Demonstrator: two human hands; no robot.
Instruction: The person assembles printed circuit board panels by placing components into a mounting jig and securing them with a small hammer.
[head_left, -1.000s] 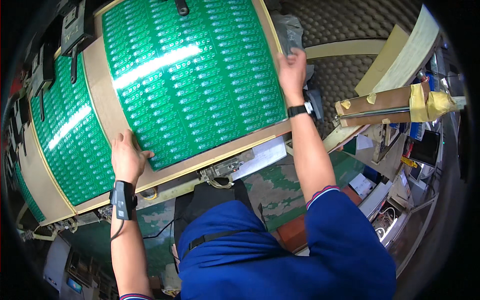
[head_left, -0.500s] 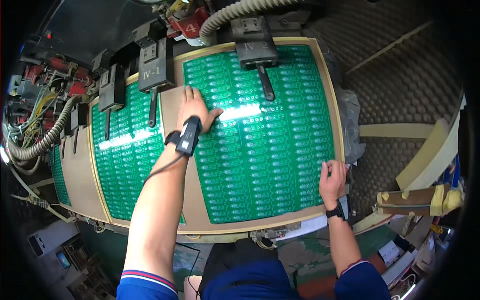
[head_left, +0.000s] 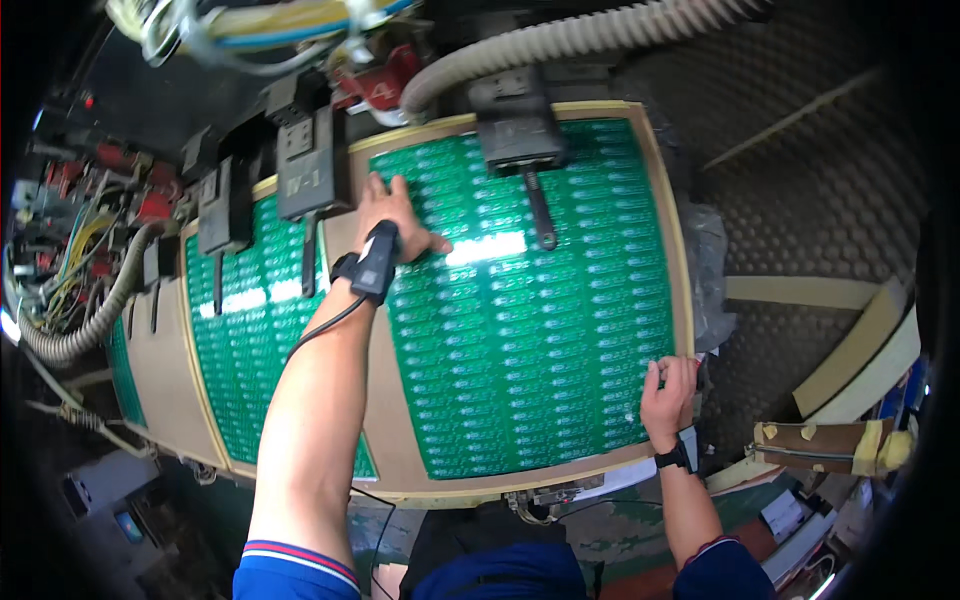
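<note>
A large green circuit board panel (head_left: 520, 330) with rows of pale printed marks lies flat on a brown backing sheet (head_left: 388, 430). My left hand (head_left: 393, 222) rests open near the panel's far left corner, fingers spread and thumb out over the green surface. At the right edge of the panel sits my right hand (head_left: 668, 402), its fingers loosely bent over the brown border and the thumb apart. Nothing shows in either hand. Above the panel's far part stands a black clamp-like block (head_left: 518, 130) with a downward handle (head_left: 538, 208).
A second green panel (head_left: 240, 360) lies to the left under more black blocks (head_left: 310, 170). A ribbed hose (head_left: 560, 55) arches over the far side, and wires with red fittings (head_left: 110, 190) crowd the far left. A dark quilted surface (head_left: 800, 210) lies at right.
The scene sits lower in the picture as the view tilts up. My left hand has slid slightly toward the panel's far corner. My right hand stays at the right edge.
</note>
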